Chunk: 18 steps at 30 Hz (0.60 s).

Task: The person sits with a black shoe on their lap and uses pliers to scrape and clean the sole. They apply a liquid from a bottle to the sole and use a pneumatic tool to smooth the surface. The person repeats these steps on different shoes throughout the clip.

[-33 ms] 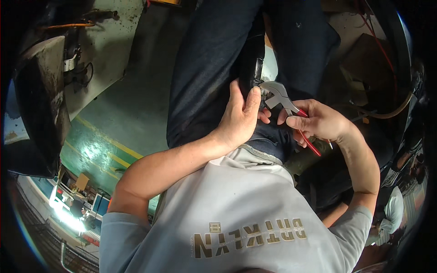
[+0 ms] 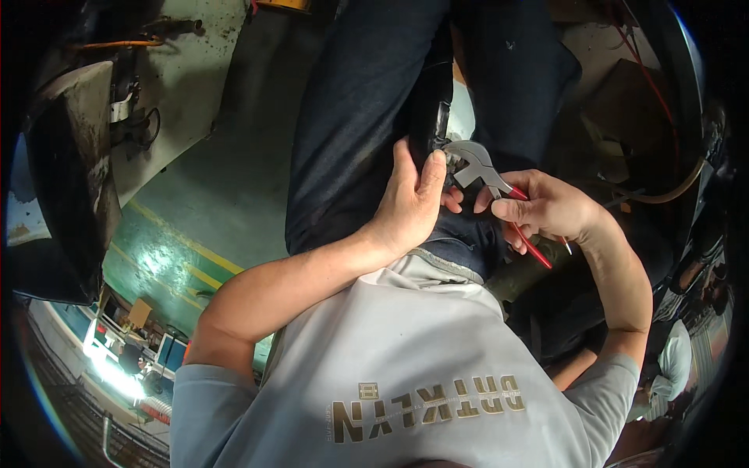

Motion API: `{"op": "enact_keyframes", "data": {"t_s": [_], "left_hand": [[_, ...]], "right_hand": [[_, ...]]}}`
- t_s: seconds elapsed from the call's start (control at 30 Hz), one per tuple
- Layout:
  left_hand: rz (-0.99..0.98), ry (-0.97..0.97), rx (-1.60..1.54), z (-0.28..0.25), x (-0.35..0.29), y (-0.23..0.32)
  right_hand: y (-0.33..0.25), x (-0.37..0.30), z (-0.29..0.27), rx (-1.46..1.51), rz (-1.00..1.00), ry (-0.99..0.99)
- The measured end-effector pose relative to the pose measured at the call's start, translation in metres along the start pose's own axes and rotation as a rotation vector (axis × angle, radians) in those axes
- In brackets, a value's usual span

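Between my thighs stands a narrow, glossy black leather-like piece [image 2: 441,117]; its kind is hard to tell in the shadow. My left hand [image 2: 409,195] closes around its near end, thumb pressed on top close to the pliers' jaws. Lasting pliers [image 2: 477,162] with a curved silver head, a square block on its side and red handles are held by my right hand [image 2: 542,207]. Their jaw tips touch the black piece beside my left thumb. A thin pale metal tip [image 2: 569,248] sticks out behind my right hand; what it belongs to is hidden.
A green floor [image 2: 168,234] with yellow lines lies at left, below a worn machine [image 2: 74,164] with a pale panel. A bright lamp [image 2: 117,374] shines at lower left. At right are a curved hose [image 2: 671,195] and another person's pale sleeve [image 2: 675,359].
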<state>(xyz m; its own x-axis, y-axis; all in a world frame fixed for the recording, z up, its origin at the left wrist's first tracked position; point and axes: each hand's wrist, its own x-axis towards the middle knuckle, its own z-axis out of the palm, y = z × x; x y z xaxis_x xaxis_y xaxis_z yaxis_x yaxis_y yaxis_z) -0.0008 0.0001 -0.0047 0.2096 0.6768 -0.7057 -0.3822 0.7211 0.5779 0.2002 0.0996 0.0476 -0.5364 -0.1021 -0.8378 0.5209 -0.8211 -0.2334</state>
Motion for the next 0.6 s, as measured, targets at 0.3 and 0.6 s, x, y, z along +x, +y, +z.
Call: {"op": "enact_keyframes", "data": {"t_s": [0.3, 0.6], "left_hand": [[-0.023, 0.036, -0.056, 0.001, -0.004, 0.001], [-0.038, 0.069, -0.121, -0.001, -0.004, -0.001]], "right_hand": [[0.001, -0.011, 0.01, 0.029, -0.034, -0.042], [-0.021, -0.072, 0.028, -0.128, -0.58, 0.441]]}}
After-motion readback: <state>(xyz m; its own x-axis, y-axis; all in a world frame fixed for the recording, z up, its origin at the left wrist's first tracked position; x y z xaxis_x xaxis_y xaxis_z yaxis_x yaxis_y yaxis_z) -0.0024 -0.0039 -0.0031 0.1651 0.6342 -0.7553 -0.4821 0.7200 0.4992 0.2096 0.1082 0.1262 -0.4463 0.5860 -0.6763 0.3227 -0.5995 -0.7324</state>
